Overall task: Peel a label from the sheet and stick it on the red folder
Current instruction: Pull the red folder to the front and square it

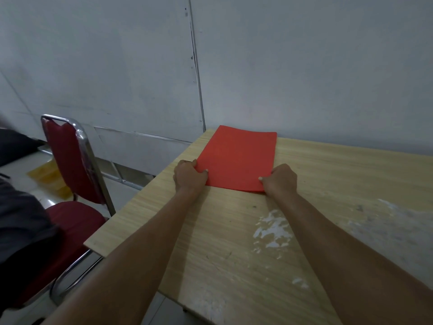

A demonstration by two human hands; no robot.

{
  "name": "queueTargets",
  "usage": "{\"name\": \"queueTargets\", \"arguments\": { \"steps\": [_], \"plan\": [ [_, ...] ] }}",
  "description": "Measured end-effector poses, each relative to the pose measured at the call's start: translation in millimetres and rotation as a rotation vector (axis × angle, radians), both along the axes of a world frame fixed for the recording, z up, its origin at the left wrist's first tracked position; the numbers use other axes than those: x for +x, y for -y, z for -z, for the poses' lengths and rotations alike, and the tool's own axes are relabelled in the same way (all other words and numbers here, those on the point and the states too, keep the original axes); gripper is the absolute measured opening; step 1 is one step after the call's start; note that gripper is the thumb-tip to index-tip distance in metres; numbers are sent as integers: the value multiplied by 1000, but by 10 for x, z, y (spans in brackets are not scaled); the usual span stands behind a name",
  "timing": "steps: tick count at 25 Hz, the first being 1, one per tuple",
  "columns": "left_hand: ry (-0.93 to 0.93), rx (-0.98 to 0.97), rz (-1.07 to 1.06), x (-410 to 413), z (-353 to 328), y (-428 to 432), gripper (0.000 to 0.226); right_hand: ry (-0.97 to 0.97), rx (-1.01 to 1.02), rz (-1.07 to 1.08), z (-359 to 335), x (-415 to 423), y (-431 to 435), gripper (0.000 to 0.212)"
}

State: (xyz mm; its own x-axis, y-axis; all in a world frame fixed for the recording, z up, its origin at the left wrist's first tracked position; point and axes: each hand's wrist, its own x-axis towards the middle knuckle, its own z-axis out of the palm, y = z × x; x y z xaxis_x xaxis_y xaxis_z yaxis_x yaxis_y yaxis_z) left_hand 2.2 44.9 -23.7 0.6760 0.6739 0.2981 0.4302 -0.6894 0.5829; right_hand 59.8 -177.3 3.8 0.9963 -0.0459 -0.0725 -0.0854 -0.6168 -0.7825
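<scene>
A plain red folder [236, 158] lies flat at the far left corner of the wooden table [328, 184], close to the wall. My left hand [189, 175] grips its near left corner, thumb on top. My right hand [280, 179] grips its near right corner the same way. Both arms stretch out over the table. No label sheet is in view.
A red padded chair [70, 165] with a chrome frame stands left of the table. White scuffed patches [274, 228] mark the tabletop near my right forearm. A grey wall runs right behind the folder. A dark-clothed person's part shows at the left edge [21, 219].
</scene>
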Motion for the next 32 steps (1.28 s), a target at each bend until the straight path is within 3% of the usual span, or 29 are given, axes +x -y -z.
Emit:
{"name": "queueTargets", "arguments": {
  "steps": [6,14,23,32],
  "plan": [
    [32,10,13,-33,-20,246,59,43,90,11,-14,-62,329,45],
    [67,-79,260,-134,-44,1262,67,125,62,132,70,-269,1521,35],
    [44,-57,488,-447,-97,2556,67,136,19,278,70,-937,2893,37],
    [6,-88,606,-974,-48,2941,75,143,-8,311,72,-1661,3388,33]
  ]
}}
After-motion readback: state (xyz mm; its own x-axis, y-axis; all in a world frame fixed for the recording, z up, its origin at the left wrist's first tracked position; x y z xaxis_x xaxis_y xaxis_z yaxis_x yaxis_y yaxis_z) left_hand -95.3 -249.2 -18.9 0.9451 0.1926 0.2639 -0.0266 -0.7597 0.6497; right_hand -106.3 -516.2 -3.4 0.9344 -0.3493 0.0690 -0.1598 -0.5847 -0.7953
